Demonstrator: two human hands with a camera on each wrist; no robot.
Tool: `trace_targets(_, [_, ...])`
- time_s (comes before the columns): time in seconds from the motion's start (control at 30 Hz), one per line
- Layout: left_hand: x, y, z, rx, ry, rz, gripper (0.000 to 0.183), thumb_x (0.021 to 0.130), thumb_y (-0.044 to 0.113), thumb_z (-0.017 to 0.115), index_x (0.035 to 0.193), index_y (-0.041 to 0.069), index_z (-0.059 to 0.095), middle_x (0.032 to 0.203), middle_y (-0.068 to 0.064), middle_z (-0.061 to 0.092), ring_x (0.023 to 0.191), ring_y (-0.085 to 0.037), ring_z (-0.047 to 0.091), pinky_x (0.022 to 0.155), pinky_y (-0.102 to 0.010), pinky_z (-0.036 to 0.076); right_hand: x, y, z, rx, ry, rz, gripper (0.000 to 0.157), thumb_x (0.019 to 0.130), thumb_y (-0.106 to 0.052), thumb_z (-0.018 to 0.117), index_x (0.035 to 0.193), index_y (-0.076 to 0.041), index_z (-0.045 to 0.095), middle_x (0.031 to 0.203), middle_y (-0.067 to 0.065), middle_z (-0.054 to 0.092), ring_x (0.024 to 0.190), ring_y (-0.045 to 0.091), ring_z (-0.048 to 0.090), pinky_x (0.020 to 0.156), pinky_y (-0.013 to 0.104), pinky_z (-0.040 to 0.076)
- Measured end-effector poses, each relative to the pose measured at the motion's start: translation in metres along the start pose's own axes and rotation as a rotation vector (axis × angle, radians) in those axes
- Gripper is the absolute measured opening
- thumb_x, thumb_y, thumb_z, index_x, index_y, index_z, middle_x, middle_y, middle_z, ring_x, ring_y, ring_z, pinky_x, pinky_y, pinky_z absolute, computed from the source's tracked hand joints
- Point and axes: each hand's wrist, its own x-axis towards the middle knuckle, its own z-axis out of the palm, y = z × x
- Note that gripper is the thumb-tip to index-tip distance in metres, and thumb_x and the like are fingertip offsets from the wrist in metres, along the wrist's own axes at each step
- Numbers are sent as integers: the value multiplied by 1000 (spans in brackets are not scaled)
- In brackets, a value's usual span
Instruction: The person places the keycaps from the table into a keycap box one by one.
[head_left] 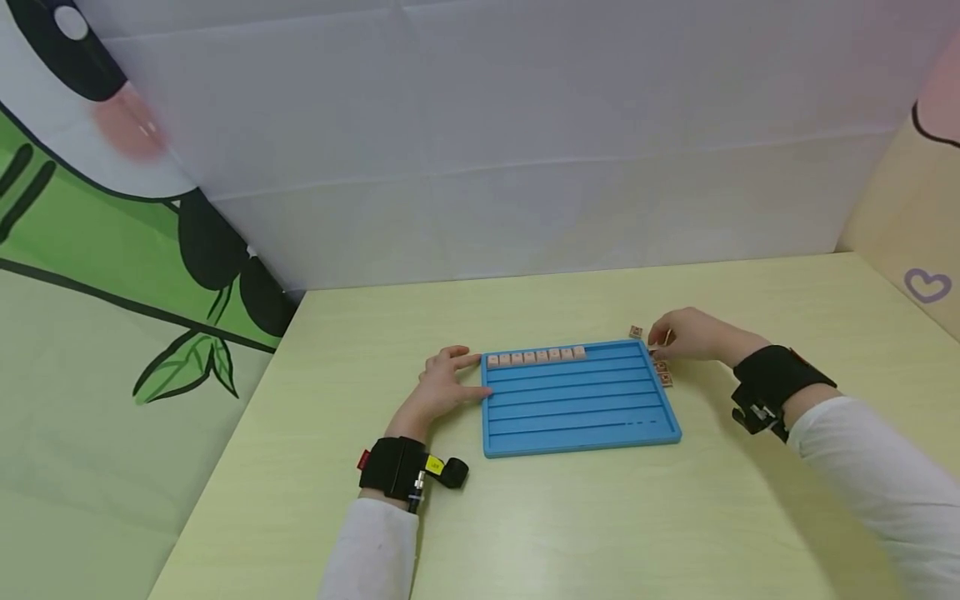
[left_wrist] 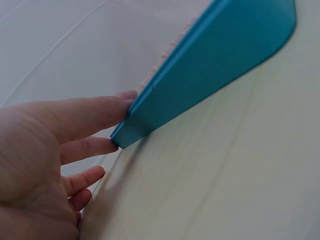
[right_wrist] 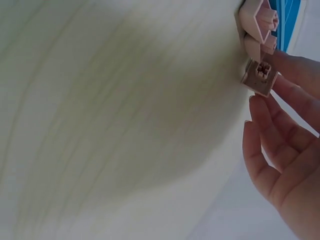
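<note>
A blue ridged tray (head_left: 577, 408) lies on the table, with a row of pale pink keycaps (head_left: 536, 357) along its top groove. My left hand (head_left: 441, 385) rests at the tray's left edge, thumb and forefinger spread and touching it. At the upper right corner, my right hand (head_left: 693, 332) has its fingertips around a keycap (right_wrist: 260, 78) whose hollow underside and stem show in the right wrist view. Beside it along the tray's right edge lie more upturned keycaps (head_left: 664, 379). Another loose keycap (head_left: 636, 332) sits just behind the tray's top right corner.
The pale wooden table (head_left: 570, 525) extends around the tray. A white cloth wall (head_left: 525, 167) stands behind it, with a printed green panel (head_left: 135, 250) at the left and a cream panel (head_left: 915, 225) at the right. Both wrists wear black camera straps.
</note>
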Motion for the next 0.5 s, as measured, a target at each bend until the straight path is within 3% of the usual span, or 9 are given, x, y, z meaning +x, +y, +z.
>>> trace_targets(0.5, [-8, -3, -3, -3, -12, 19, 70, 77, 30, 75, 138, 10, 49, 151, -10, 29, 138, -35, 20, 103, -55, 27, -6, -9, 14, 5, -8, 9, 8, 84, -8, 63, 89, -3, 67, 85, 6, 63, 79, 22, 52, 73, 36, 47])
